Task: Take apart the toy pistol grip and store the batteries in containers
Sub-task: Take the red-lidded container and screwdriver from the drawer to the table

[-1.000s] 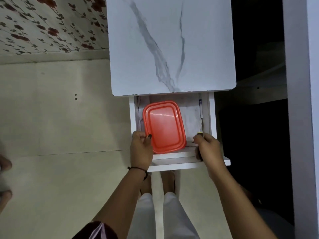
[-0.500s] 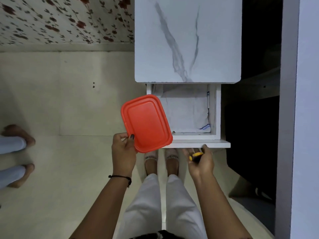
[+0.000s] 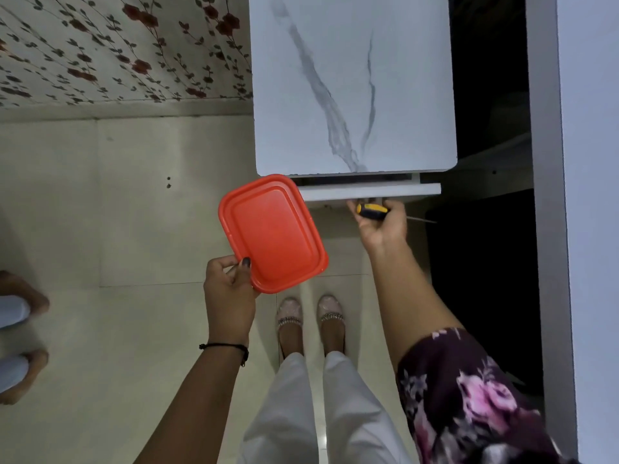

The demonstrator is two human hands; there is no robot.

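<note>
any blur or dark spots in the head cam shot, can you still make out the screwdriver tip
Head view: the area right of the marble-patterned table is nearly black, and the screwdriver shaft fades into it, tip not discernible; the floral sleeve is motion-smeared; the red container in the left hand is evenly lit and sharp.

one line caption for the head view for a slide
Left hand holds red container; right hand, gripping screwdriver, at nearly shut drawer.
</note>
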